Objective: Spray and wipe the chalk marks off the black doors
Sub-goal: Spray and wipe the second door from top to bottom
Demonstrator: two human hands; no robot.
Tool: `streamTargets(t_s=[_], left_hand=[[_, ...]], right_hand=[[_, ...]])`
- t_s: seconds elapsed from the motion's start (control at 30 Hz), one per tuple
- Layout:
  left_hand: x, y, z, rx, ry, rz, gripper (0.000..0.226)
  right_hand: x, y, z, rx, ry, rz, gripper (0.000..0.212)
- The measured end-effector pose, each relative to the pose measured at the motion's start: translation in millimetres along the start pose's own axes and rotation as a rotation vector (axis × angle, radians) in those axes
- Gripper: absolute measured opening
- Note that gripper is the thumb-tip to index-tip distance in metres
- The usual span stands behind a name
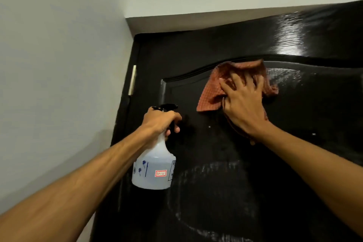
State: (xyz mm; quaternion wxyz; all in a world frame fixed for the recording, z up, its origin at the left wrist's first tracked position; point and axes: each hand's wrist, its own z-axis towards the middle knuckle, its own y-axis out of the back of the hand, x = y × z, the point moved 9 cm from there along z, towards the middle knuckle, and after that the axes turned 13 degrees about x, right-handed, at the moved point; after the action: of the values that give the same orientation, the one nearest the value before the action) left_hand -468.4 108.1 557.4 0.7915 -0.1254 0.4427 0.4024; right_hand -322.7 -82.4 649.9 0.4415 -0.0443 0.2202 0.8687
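A glossy black door (pixel 294 124) fills the right side of the view. My right hand (pixel 243 102) presses a reddish-brown waffle cloth (pixel 214 88) flat against the upper door panel, fingers spread over it. My left hand (pixel 161 122) grips the neck of a translucent spray bottle (pixel 153 171) with a black trigger head, held close to the door's left part. Faint white chalk smears (pixel 212 171) curve across the lower panel, and a hazy wet streak (pixel 282 75) lies to the right of the cloth.
A pale wall (pixel 59 65) stands on the left, meeting the door frame at a metal hinge (pixel 132 79). A white lintel (pixel 196 23) runs above the door. Light glares off the door's top right.
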Motion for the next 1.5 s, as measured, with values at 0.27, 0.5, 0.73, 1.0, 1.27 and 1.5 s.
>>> streamTargets(t_s=[0.27, 0.5, 0.73, 1.0, 1.27, 1.5], left_hand=[[49, 80, -15, -0.128, 0.012, 0.047, 0.012], [86, 134, -39, -0.29, 0.012, 0.074, 0.009], [109, 149, -55, -0.247, 0.023, 0.109, 0.008], [103, 133, -65, -0.21, 0.044, 0.113, 0.009], [84, 49, -60, -0.054, 0.046, 0.062, 0.016], [55, -59, -55, 0.102, 0.017, 0.063, 0.016]], right_hand=[[131, -19, 23, 0.044, 0.358, -0.107, 0.064], [283, -86, -51, 0.21, 0.847, -0.156, 0.06], [310, -82, -27, 0.159, 0.652, -0.041, 0.064], [273, -77, -34, 0.131, 0.557, -0.045, 0.059], [148, -54, -73, 0.031, 0.452, 0.002, 0.055], [84, -76, -156, 0.138, 0.658, -0.157, 0.054]])
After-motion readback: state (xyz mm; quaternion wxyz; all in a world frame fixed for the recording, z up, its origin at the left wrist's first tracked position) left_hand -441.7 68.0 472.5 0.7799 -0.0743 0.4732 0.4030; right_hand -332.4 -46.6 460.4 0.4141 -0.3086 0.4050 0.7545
